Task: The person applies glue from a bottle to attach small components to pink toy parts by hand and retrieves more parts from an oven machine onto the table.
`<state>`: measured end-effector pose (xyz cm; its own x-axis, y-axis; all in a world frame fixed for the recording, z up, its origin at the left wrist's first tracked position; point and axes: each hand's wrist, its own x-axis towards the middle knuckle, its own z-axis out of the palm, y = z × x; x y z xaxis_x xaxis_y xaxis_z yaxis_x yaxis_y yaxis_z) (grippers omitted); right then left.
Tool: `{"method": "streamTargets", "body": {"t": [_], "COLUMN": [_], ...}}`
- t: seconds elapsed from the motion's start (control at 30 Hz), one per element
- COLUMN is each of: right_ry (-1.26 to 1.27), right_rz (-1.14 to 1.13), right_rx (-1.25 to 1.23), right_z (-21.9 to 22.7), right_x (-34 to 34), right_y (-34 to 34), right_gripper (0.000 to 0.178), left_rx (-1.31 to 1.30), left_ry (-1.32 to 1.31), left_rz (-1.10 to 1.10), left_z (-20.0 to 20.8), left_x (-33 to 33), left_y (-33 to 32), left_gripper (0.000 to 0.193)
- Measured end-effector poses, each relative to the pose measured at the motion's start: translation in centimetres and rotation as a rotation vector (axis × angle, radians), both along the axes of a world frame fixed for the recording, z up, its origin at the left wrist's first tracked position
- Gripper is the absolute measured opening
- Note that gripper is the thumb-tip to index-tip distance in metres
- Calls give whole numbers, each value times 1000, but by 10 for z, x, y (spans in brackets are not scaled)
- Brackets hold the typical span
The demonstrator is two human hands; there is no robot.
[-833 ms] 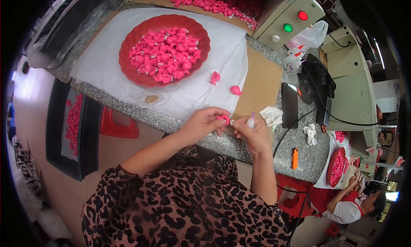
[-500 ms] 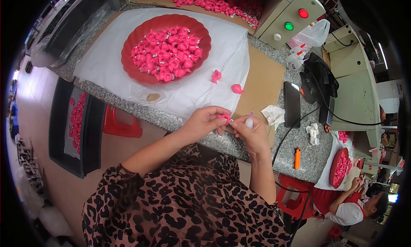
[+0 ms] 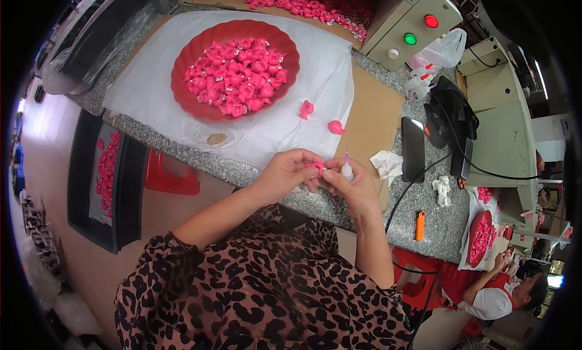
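Observation:
Near the table's front edge, my left hand (image 3: 287, 171) pinches a small pink plastic piece (image 3: 316, 167) with a bit of white on it. My right hand (image 3: 357, 191) is closed around a small white squeeze bottle (image 3: 347, 171) whose thin purple needle tip points up. The right thumb and fingertip also press against the pink piece, so both hands meet at it. Fingers hide most of the piece. Just beyond the hands lie two loose pink pieces (image 3: 336, 127) on white paper (image 3: 315, 77). A red scalloped dish (image 3: 182, 86) heaped with similar pink pieces stands farther back left.
To the right are crumpled tissue (image 3: 387, 164), a dark phone (image 3: 413, 150), an orange lighter (image 3: 419, 226), a black cable (image 3: 397, 207) and white bottles (image 3: 418, 83). A beige machine (image 3: 418, 28) borders the back. A dark bin (image 3: 130, 192) stands left; a co-worker (image 3: 494, 295) sits at right.
The squeeze bottle has tipped more upright in my right hand, its needle swinging slightly left. My right thumb and fingertip have moved closer onto the pink piece. My left hand has barely moved.

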<state>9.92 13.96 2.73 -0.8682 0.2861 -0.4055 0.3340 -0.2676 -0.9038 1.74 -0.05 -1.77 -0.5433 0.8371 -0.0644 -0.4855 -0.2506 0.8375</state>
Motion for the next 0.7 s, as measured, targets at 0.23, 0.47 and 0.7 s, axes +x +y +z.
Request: {"method": "streamTargets", "body": {"t": [0.23, 0.47, 0.7], "right_ry": [45, 125, 185], "right_rz": [-40, -114, -132], "right_rx": [-254, -368, -394], "right_z": [-11, -17, -16], "right_x": [9, 19, 20], "right_y": [-7, -15, -25], "right_gripper": [19, 14, 16], "left_rx": [23, -145, 1], "left_ry": [-15, 220, 137], "left_rz": [2, -205, -218], "left_z": [10, 26, 21], "left_x": [7, 9, 16], "left_y": [1, -3, -1], "left_gripper": [19, 20, 19]}}
